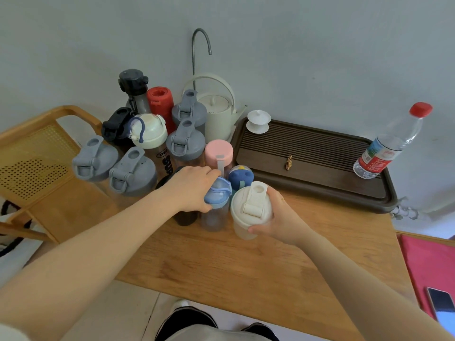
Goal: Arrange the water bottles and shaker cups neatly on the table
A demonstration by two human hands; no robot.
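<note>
Several bottles and shaker cups stand bunched at the back left of the wooden table [246,267]. My left hand [190,187] grips the light blue lid of a clear bottle [218,193] at the front of the bunch. Beside it my right hand [280,217] holds a white-lidded shaker cup [250,205] by its side. Behind them stand a pink-lidded bottle [218,151] and a dark blue one [240,177]. A dark bottle [184,217] is partly hidden under my left wrist. Grey-lidded shakers [133,172] stand further left.
A dark slatted tea tray [320,168] lies at the back right, with a plastic water bottle with a red cap [389,143] and a white lidded cup [258,120] on it. A cream kettle [218,112] stands against the wall. A wooden chair [37,156] is left, a phone [442,308] right.
</note>
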